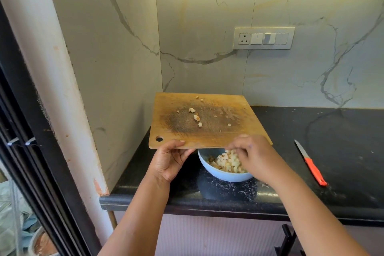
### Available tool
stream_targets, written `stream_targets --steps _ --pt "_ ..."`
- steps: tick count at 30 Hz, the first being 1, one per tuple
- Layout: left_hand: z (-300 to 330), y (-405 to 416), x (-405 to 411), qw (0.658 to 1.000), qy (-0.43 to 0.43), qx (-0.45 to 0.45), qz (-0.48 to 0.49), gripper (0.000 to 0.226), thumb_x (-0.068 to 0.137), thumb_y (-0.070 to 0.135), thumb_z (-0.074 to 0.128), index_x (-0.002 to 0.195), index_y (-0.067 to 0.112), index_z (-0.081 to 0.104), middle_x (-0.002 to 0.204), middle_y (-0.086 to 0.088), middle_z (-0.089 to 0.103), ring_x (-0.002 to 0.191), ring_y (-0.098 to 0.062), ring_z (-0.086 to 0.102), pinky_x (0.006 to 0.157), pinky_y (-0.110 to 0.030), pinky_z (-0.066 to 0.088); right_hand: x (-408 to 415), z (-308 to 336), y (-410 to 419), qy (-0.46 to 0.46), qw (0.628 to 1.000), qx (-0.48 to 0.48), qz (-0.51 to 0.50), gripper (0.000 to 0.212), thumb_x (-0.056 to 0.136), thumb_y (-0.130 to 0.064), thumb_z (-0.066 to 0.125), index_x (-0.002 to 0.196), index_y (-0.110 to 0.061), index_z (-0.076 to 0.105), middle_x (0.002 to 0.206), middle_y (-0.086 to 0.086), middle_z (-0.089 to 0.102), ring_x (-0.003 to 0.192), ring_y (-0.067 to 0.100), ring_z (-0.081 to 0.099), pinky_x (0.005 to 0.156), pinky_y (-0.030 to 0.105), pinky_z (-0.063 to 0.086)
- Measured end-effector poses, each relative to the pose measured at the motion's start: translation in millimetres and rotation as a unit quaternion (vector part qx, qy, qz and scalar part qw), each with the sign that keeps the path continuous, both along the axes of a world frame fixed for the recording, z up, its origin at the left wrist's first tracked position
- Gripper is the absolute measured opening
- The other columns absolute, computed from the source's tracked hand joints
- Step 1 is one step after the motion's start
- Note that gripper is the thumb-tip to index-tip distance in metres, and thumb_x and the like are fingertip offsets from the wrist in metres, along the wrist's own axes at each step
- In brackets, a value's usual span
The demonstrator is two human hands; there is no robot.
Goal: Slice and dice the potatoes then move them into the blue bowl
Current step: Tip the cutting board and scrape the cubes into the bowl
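Observation:
A wooden cutting board [207, 122] is held tilted above the black counter, its near edge over the blue bowl [220, 174]. My left hand [169, 160] grips the board's near edge from below, thumb on top. A few diced potato bits [196, 117] still cling to the board's dark worn middle. The bowl holds a heap of diced potato [227, 163]. My right hand [252, 155] hovers over the bowl at the board's edge, fingers curled downward towards the dice; whether it holds any is hidden.
A knife with an orange handle [311, 164] lies on the black counter [332, 141] to the right. Marble walls close in the corner behind and to the left. A switch panel [264, 38] sits on the back wall.

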State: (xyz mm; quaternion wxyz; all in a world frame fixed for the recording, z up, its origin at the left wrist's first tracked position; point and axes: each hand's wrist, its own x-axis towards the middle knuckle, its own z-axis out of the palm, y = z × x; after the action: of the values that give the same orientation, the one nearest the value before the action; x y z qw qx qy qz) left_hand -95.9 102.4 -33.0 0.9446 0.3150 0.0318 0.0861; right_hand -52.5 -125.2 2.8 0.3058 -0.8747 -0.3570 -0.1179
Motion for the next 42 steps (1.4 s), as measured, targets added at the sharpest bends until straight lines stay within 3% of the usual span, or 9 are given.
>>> stream_targets --steps 10,17,21,23,26,29,33,39,42 --pt "4 -4 -3 1.000 -0.015 0.017 -0.001 0.041 0.073 -0.008 0.052 0.113 0.003 0.054 0.103 -0.021 0.071 0.090 -0.033 0.071 0.081 -0.040 0.056 54 9 37 0.000 0.996 -0.013 -0.089 0.053 0.090 0.014 0.042 0.135 -0.011 0.054 0.134 0.007 0.046 0.125 0.024 0.043 0.106 0.028 0.035" --pt "6 -4 -5 1.000 -0.015 0.010 0.000 0.040 0.073 -0.008 0.051 0.111 0.003 0.054 0.100 -0.020 0.072 0.088 -0.033 0.072 0.073 -0.037 0.060 2 -15 18 -0.007 0.999 -0.027 -0.025 0.049 0.087 0.019 0.041 0.114 -0.010 0.070 0.096 -0.009 0.056 0.089 0.013 0.057 0.084 0.033 0.049" --pt "5 -4 -5 1.000 -0.017 0.010 -0.001 0.037 0.078 -0.010 0.048 0.112 0.003 0.054 0.100 -0.020 0.072 0.088 -0.033 0.072 0.074 -0.037 0.060 -9 -8 4 -0.015 0.999 -0.007 -0.030 0.031 0.095 0.001 0.051 0.114 -0.015 0.071 0.088 -0.018 0.055 0.077 0.000 0.055 0.066 0.012 0.041" --pt "6 -5 -5 1.000 -0.015 0.015 -0.001 0.032 0.086 -0.012 0.043 0.111 0.002 0.054 0.099 -0.020 0.072 0.086 -0.032 0.073 0.076 -0.037 0.058 -9 6 2 -0.065 0.996 0.011 -0.060 0.010 0.090 -0.016 0.066 0.090 -0.021 0.075 0.081 -0.016 0.059 0.069 -0.003 0.054 0.059 0.008 0.037" --pt "6 -5 -5 1.000 -0.016 0.011 -0.004 0.030 0.088 -0.013 0.041 0.111 0.002 0.054 0.099 -0.020 0.072 0.085 -0.032 0.073 0.070 -0.036 0.062 6 16 9 -0.026 0.999 0.015 -0.039 0.020 0.077 -0.023 0.079 0.071 -0.029 0.062 0.084 -0.012 0.062 0.079 0.004 0.058 0.073 0.025 0.049" --pt "6 -5 -5 1.000 -0.015 0.011 -0.003 0.033 0.082 -0.013 0.046 0.110 0.003 0.054 0.097 -0.019 0.072 0.084 -0.031 0.073 0.070 -0.036 0.061 31 24 30 -0.023 0.999 0.015 -0.029 0.017 0.089 -0.017 0.067 0.101 -0.027 0.066 0.120 -0.004 0.058 0.118 0.016 0.050 0.107 0.037 0.037" --pt "6 -6 -5 1.000 -0.015 0.018 -0.002 0.039 0.072 -0.009 0.052 0.109 0.002 0.055 0.098 -0.019 0.071 0.087 -0.032 0.071 0.078 -0.039 0.057 75 43 70 -0.035 0.996 0.054 -0.067 0.038 0.100 -0.004 0.041 0.135 -0.012 0.053 0.136 0.006 0.051 0.126 0.024 0.047 0.096 0.019 0.031" --pt "4 -4 -3 0.999 -0.018 0.032 -0.008 0.033 0.085 -0.015 0.045 0.111 0.002 0.056 0.099 -0.019 0.071 0.087 -0.032 0.071 0.075 -0.038 0.061 117 62 120 0.005 0.998 -0.041 -0.048 0.049 0.105 -0.026 0.034 0.151 -0.010 0.027 0.154 0.012 0.031 0.141 0.029 0.029 0.114 0.035 0.024" --pt "4 -5 -3 0.999 -0.024 0.033 -0.012 0.040 0.076 -0.013 0.056 0.113 0.001 0.056 0.102 -0.021 0.070 0.089 -0.033 0.071 0.069 -0.036 0.062 119 57 139 -0.024 0.999 -0.030 -0.034 0.045 0.104 -0.026 0.036 0.145 -0.007 0.038 0.145 0.014 0.042 0.135 0.030 0.036 0.110 0.034 0.028"
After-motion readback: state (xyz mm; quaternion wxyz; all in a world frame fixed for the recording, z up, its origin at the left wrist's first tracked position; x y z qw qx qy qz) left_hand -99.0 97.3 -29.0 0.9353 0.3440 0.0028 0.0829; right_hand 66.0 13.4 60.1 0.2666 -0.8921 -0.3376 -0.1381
